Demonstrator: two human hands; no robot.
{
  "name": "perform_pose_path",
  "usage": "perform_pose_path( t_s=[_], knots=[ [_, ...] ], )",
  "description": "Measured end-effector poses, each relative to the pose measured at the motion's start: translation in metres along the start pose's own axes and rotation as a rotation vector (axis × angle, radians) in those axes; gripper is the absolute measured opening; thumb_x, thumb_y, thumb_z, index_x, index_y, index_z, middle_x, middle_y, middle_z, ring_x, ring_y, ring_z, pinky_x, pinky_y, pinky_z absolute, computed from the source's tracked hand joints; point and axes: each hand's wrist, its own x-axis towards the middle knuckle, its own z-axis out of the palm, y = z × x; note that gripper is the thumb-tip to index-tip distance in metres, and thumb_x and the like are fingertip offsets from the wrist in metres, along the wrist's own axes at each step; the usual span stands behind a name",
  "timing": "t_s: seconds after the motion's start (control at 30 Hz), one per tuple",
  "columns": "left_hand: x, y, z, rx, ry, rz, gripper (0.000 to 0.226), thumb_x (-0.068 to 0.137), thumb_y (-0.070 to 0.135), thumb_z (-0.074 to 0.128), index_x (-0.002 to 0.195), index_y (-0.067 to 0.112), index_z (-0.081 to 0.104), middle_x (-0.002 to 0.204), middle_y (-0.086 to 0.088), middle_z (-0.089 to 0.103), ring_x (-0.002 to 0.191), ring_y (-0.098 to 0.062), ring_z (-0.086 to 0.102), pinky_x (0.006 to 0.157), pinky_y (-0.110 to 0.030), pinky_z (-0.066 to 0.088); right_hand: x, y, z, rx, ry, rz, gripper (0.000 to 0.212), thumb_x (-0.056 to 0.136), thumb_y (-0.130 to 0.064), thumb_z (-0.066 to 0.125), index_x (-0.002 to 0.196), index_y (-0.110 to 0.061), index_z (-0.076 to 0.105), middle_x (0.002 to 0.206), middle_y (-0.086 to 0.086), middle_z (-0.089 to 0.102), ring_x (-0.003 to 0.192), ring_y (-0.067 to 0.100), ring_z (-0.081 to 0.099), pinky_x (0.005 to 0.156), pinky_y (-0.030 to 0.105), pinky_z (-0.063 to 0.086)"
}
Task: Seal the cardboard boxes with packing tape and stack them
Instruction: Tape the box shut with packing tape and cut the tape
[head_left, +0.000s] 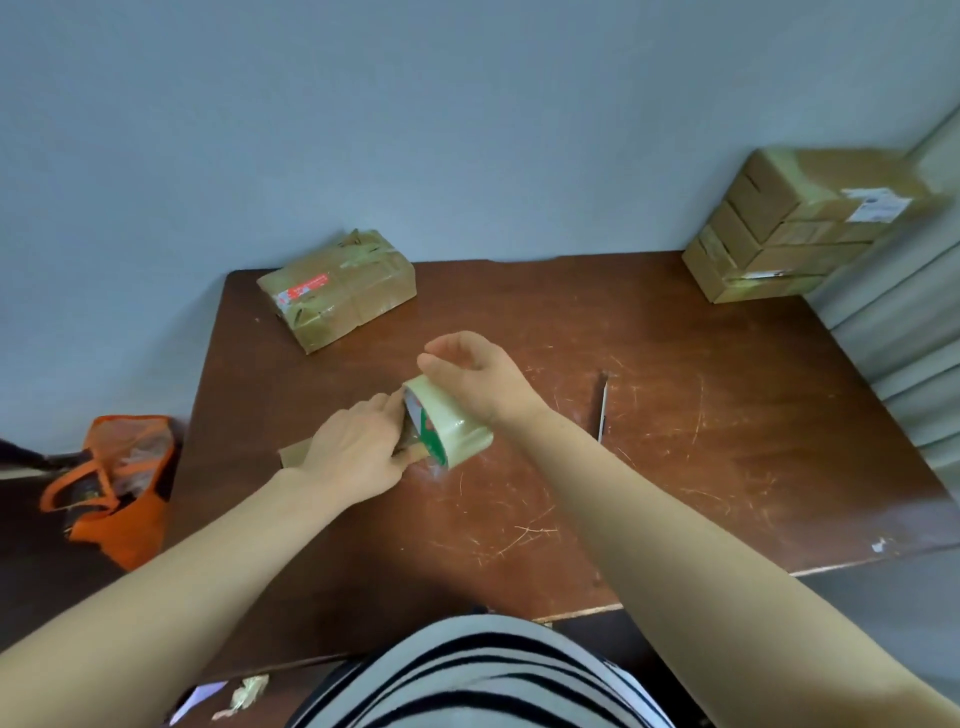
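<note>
The person stands at the near edge of a scratched brown desk (675, 467), both bare arms stretched out over the middle of it. The left hand (358, 447) lies over a small box (293, 453), fingers along its top and thumb down its near side, holding it to the desk. The hand hides nearly all of the box; only a cardboard corner pokes out to the left of the wrist. The right hand (478, 374) grips a tape roll (449, 423) from above, fingers curled over its rim. The roll is tilted and sits right against the far end of the small box, touching the left fingertips, so the two hands work close together.

Around them the desk carries other things. At the far left corner, against the wall, lies a taped box (337, 288) with a red label, well apart from the hands. At the far right corner stands a stack of boxes (795, 228), a white label on the top one. To the right of the right forearm lies a thin pen-like tool (602, 405); I cannot tell what it is. A white scrap (878, 545) sits by the desk's right edge.

On the floor to the left slumps an orange bag (124, 478). A crumpled bit of tape (244, 693) lies below the desk's near edge, beside the person's striped shirt (467, 675).
</note>
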Motion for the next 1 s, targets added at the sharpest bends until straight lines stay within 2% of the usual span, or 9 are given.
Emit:
perform_pose_path(
  t_s=[0.1,0.27,0.33,0.43,0.6,0.73,0.8,0.9,1.0],
  knots=[
    [0.003,-0.004,0.011,-0.018,0.039,-0.017,0.052,0.09,0.054,0.049,0.123,0.014,0.045,0.107,-0.003,0.055,0.099,-0.026,0.057,0.073,-0.035,0.042,-0.003,0.001,0.011,0.168,-0.011,0.008,0.019,0.095,-0.021,0.055,0.112,-0.015,0.059,0.092,0.005,0.064,0.067,0.02,0.061,0.056,0.023,0.052],
    [0.015,-0.01,0.007,-0.027,-0.008,-0.089,0.064,0.094,0.043,0.045,0.148,0.02,0.019,0.118,-0.004,0.049,0.11,-0.026,0.052,0.069,-0.033,0.035,-0.002,0.009,0.02,-0.062,0.141,-0.105,0.012,0.094,-0.017,0.052,0.094,-0.018,0.064,0.084,-0.01,0.061,0.072,0.014,0.057,0.07,0.035,0.053],
    [0.018,-0.011,0.005,-0.026,-0.053,-0.094,0.07,0.094,0.044,0.045,0.151,0.024,0.01,0.123,-0.004,0.048,0.113,-0.025,0.05,0.072,-0.034,0.037,-0.01,0.014,0.02,-0.057,0.135,-0.061,0.01,0.095,-0.021,0.051,0.096,-0.018,0.061,0.082,-0.005,0.062,0.065,0.017,0.061,0.063,0.038,0.057],
    [0.021,-0.012,0.0,-0.061,-0.088,-0.096,0.07,0.093,0.048,0.046,0.151,0.026,0.013,0.123,-0.004,0.05,0.114,-0.025,0.051,0.08,-0.036,0.043,-0.022,0.017,0.017,0.066,0.105,-0.007,0.01,0.096,-0.023,0.052,0.103,-0.017,0.056,0.08,0.001,0.062,0.047,0.011,0.06,0.043,0.023,0.05],
    [0.031,-0.03,0.003,-0.588,-0.312,-0.152,0.063,0.09,0.044,0.058,0.137,0.004,0.043,0.127,-0.024,0.052,0.116,-0.035,0.051,0.091,-0.044,0.043,-0.015,0.019,0.003,0.157,0.109,-0.016,0.028,0.091,-0.007,0.051,0.113,-0.024,0.054,0.092,-0.003,0.061,0.075,0.01,0.058,0.068,0.023,0.051],
    [0.037,-0.037,0.01,-0.204,-0.088,-0.141,0.062,0.092,0.047,0.053,0.145,0.019,0.038,0.136,-0.007,0.052,0.129,-0.024,0.044,0.106,-0.039,0.024,0.014,0.018,0.007,0.144,0.079,0.07,0.025,0.092,-0.013,0.057,0.115,-0.02,0.054,0.096,-0.002,0.059,0.084,0.014,0.058,0.079,0.028,0.05],
    [0.035,-0.035,0.018,-0.172,0.08,-0.089,0.054,0.097,0.033,0.048,0.147,0.018,0.033,0.15,-0.003,0.039,0.139,-0.018,0.032,0.114,-0.034,0.008,0.034,0.016,0.013,0.147,0.064,0.084,0.023,0.091,-0.017,0.06,0.114,-0.019,0.053,0.108,0.003,0.061,0.097,0.021,0.061,0.088,0.037,0.051],
    [0.02,-0.033,0.035,-0.239,0.063,-0.196,0.063,0.095,0.021,0.045,0.151,0.008,0.017,0.16,-0.011,0.009,0.148,-0.025,0.003,0.117,-0.042,-0.006,0.06,0.017,0.026,0.096,0.049,0.09,0.023,0.091,-0.016,0.061,0.113,-0.016,0.053,0.118,0.007,0.058,0.105,0.025,0.06,0.092,0.04,0.051],
    [0.004,-0.031,0.054,-0.146,-0.116,-0.252,0.109,0.08,0.063,0.053,0.15,0.006,-0.009,0.158,-0.013,-0.019,0.143,-0.028,-0.026,0.113,-0.051,-0.017,0.076,0.027,0.034,0.041,0.08,0.124,0.021,0.091,-0.016,0.061,0.109,-0.015,0.052,0.117,0.006,0.057,0.109,0.027,0.059,0.094,0.042,0.05]
  ],
)
